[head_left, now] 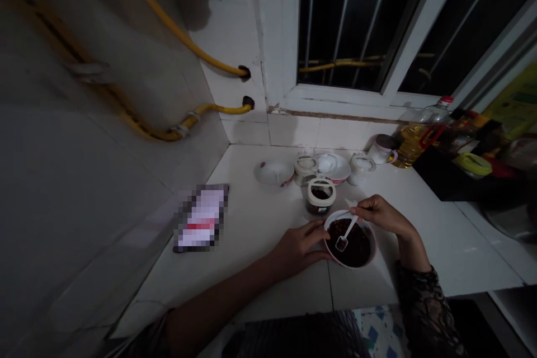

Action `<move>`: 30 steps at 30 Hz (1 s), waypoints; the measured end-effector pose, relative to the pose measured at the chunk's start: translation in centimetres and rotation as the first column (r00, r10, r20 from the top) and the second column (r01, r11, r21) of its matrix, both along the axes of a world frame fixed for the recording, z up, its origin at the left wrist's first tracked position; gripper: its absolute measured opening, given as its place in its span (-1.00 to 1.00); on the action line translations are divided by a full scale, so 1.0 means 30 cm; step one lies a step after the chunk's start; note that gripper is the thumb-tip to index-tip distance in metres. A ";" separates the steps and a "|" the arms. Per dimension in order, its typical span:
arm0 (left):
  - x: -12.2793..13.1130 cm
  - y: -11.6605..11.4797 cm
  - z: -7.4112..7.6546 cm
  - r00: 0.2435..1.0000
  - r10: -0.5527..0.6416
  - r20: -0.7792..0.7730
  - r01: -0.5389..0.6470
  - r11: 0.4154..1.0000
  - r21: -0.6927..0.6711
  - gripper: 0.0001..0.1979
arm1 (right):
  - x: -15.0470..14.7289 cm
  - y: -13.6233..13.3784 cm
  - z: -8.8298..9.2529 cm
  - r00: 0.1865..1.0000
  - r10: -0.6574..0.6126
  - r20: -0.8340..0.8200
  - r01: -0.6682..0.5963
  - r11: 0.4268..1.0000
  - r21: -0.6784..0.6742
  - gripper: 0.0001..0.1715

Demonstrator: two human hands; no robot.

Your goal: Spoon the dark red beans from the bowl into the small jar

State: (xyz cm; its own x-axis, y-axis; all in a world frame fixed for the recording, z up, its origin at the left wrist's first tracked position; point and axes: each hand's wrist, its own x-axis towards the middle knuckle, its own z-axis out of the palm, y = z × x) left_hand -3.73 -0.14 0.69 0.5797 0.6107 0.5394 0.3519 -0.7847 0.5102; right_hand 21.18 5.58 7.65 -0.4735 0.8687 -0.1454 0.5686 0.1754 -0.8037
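A white bowl (pixel 373 256) with a dark, flaky mixture (pixel 354 246) in it stands on the counter before me. My left hand (pixel 298 247) grips the bowl's left side, fingers at the rim and thumb low near its base. Between the fingertips of my right hand (pixel 382 215) is the handle of a small white spoon (pixel 348 230). The spoon's square scoop rests on or just in the mixture; which of these I cannot tell. Just behind the bowl sits a lidded seasoning jar (pixel 321 203) with dark contents.
Farther back are a white bowl (pixel 272 173), two seasoning jars (pixel 305 170) and another bowl (pixel 342 170). A pink-handled jar (pixel 382 149) and an oil bottle (pixel 409 142) stand near the window. A blurred-out phone (pixel 202 218) lies left. Yellow pipes (pixel 218 107) run along the wall.
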 end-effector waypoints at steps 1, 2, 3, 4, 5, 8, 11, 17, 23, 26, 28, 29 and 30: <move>0.000 0.000 -0.002 1.000 0.000 0.000 0.000 1.000 0.000 -0.62 | 0.004 0.003 0.002 1.000 -0.019 0.005 0.019 1.000 -0.002 -0.38; 0.000 0.000 -0.004 1.000 -0.002 0.002 0.002 1.000 -0.001 -0.62 | 0.007 0.006 0.004 0.999 -0.040 0.007 0.040 0.999 -0.006 -0.37; 0.000 0.000 -0.005 1.000 -0.003 0.003 0.003 1.000 -0.004 -0.62 | 0.010 0.008 0.005 0.998 -0.061 0.004 0.061 0.998 -0.013 -0.37; 0.000 0.000 -0.006 1.000 -0.003 0.004 0.003 1.000 -0.009 -0.62 | 0.012 0.009 0.006 0.997 -0.078 -0.003 0.078 0.997 -0.019 -0.37; 0.000 -0.001 -0.007 1.000 -0.004 0.004 0.004 1.000 -0.016 -0.63 | 0.013 0.011 0.006 0.996 -0.093 -0.012 0.093 0.995 -0.021 -0.36; -0.002 -0.002 -0.006 1.000 -0.006 0.008 0.006 0.999 -0.035 -0.63 | 0.012 0.012 0.006 0.992 -0.121 -0.037 0.120 0.993 -0.023 -0.36; -0.002 -0.001 -0.003 1.000 0.001 0.005 -0.001 0.999 -0.037 -0.63 | 0.009 0.014 0.002 0.989 -0.140 -0.049 0.138 0.989 -0.045 -0.36; 0.001 -0.001 -0.004 1.000 -0.009 0.007 0.009 0.999 -0.032 -0.63 | 0.007 0.021 -0.013 0.980 -0.173 -0.099 0.162 0.981 -0.110 -0.35; 0.004 -0.001 -0.009 1.000 -0.009 0.028 0.009 1.000 -0.009 -0.63 | -0.028 0.032 -0.018 0.918 -0.320 -0.236 0.288 0.944 -0.159 -0.38; 0.004 0.000 -0.007 0.999 -0.015 0.039 0.015 1.000 -0.003 -0.63 | -0.062 0.047 -0.005 0.838 -0.434 -0.330 0.432 0.898 -0.085 -0.37; 0.002 0.000 -0.006 0.999 -0.011 0.033 0.011 1.000 -0.010 -0.63 | -0.087 0.054 0.006 0.798 -0.476 -0.369 0.526 0.849 0.043 -0.36; 0.002 0.000 -0.005 1.000 -0.009 0.028 0.009 1.000 -0.014 -0.63 | -0.098 0.054 0.011 0.791 -0.484 -0.373 0.564 0.814 0.139 -0.36; 0.001 0.000 -0.003 1.000 -0.006 0.025 0.006 1.000 -0.017 -0.63 | -0.109 0.051 0.015 0.796 -0.484 -0.363 0.584 0.772 0.252 -0.36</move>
